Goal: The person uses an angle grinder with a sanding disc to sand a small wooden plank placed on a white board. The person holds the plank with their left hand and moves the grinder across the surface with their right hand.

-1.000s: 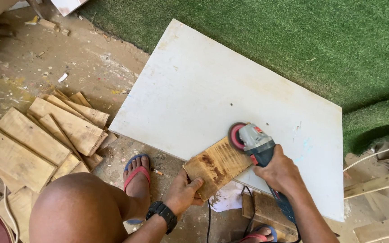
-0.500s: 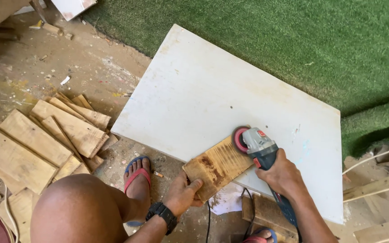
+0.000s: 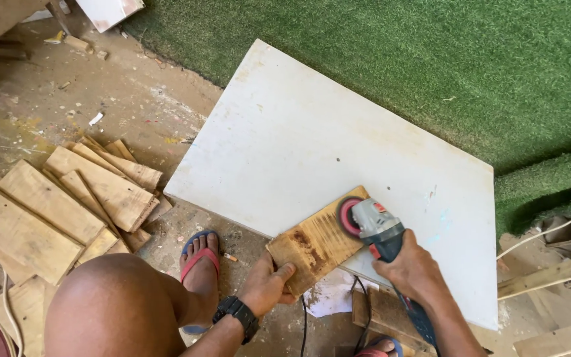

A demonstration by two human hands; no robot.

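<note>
The left hand [image 3: 266, 283] grips the near end of a wooden plank [image 3: 316, 241], thumb on top and fingers curled under its edge. The right hand [image 3: 412, 270] is closed tight around the dark body of an angle grinder [image 3: 375, 228], whose red disc sits on the plank's far end, seemingly touching the wood. The plank lies on the near edge of a white board [image 3: 299, 139] resting on the dusty floor [image 3: 67, 92]. Loose planks [image 3: 67, 198] are heaped to the left, and green artificial turf [image 3: 431, 59] lies beyond.

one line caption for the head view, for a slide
Left hand steadies a wooden board while right hand runs an angle grinder over it.
</note>
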